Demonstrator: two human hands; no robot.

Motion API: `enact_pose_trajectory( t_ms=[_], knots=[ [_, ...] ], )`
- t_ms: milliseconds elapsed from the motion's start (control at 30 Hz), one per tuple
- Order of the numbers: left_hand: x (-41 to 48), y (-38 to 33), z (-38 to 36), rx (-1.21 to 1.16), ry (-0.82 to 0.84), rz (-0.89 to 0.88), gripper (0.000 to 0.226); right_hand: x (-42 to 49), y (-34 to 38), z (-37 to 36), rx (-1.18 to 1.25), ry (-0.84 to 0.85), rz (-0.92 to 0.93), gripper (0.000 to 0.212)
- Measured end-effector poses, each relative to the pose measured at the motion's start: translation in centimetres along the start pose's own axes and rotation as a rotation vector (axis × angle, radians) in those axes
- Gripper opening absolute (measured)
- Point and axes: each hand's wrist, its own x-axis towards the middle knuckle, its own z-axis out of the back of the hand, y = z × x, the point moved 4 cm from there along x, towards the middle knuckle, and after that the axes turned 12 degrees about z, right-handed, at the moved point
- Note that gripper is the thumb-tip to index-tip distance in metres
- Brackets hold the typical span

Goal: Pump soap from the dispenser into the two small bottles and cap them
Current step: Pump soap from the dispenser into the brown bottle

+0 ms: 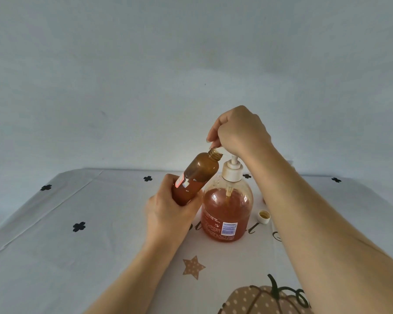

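view: head cam
L hand (168, 211): grip wrapped round small bottle (195, 177), low on its body, held above desk (100, 223).
small bottle: amber, uncapped, tilted right, mouth touching nozzle (217, 151).
R hand (241, 130): grip curled over pump top of dispenser (227, 211).
dispenser: upright on desk, mostly full w/ orange soap.
cap (264, 215): white, open side up, on desk just right of dispenser.

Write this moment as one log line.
left hand: holds small bottle at nozzle | right hand: grips pump | cap: on table
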Motion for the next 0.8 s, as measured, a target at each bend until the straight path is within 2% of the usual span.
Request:
enact_pose_trajectory(
  t_ms=[800],
  knots=[
    [0.2, 0.2, -0.1, -0.011, -0.014, -0.003, 0.023, 1.4, -0.6, -1.0, 0.012, 0.064, 0.021, 0.038]
  ],
)
